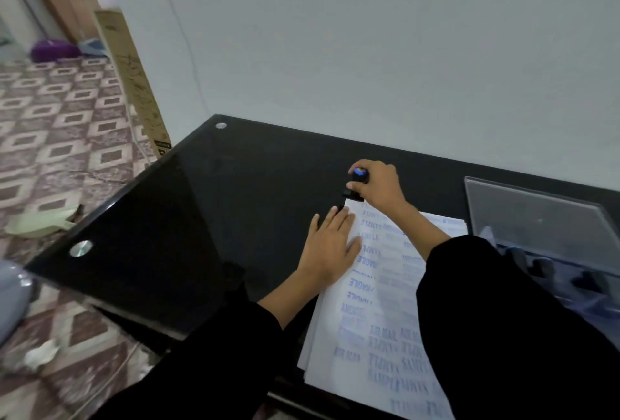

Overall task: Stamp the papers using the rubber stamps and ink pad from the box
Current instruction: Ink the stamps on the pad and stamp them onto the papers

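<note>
So the right grip (379,184) is curled around the stamp (358,178), fingers wrapped on its knob from the side, and the stamp stands upright with its base down on the far left corner of the papers (385,302). The stamp is a small black thing with a rounded knob and a shiny blue cap on top, and its flat black base sits right at the sheet's edge. The left grip (330,248) is spread flat with straight fingers, pressing on the left edge of the top sheet, half on paper and half on the worktop (201,218), just beside the stamp. The papers are a slightly fanned white stack lying near the front right of the dark glossy worktop, and the top sheet is packed with blue prints. I can read SAMPLE, FRAGILE and AIR MAIL, though a lot of it is blurry. To the right of the papers sits the box (536,218), clear plastic, with some dark shapes inside that are too blurred to make out. Both arms are in black sleeves (503,319). Off to the left you see a patterned tile floor (67,117).
</note>
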A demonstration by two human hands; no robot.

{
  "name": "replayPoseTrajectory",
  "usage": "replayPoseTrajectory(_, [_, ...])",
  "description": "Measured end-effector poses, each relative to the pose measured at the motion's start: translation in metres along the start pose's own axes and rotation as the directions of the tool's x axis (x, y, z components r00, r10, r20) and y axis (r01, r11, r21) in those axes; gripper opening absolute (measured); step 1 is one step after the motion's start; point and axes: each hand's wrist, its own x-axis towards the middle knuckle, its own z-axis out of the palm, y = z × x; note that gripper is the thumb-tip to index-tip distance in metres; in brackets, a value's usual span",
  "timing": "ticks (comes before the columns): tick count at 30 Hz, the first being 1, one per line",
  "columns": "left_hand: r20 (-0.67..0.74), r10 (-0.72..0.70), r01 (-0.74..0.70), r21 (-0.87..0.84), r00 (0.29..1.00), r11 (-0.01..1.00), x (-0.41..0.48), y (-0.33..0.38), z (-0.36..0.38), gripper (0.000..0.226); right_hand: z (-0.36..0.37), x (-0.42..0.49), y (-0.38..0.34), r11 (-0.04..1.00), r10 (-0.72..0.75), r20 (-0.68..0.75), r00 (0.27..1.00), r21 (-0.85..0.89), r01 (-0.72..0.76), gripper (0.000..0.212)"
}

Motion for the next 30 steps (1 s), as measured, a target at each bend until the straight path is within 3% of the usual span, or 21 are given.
replayPoseTrajectory(18, [-0.020,-0.006,0.005,-0.037,1.000,0.999,0.001,-0.002,0.005,0.055,0.012,-0.001,0.006,0.999,0.025,-0.017,1.000,-0.044,-0.026,0.024])
replayPoseTrajectory(30, [-0.061,0.003,-0.007,-0.056,0.998,0.998,0.002,-0.003,0.007,0.055,0.030,-0.012,0.011,0.993,-0.032,-0.125,0.992,-0.116,0.018,0.018])
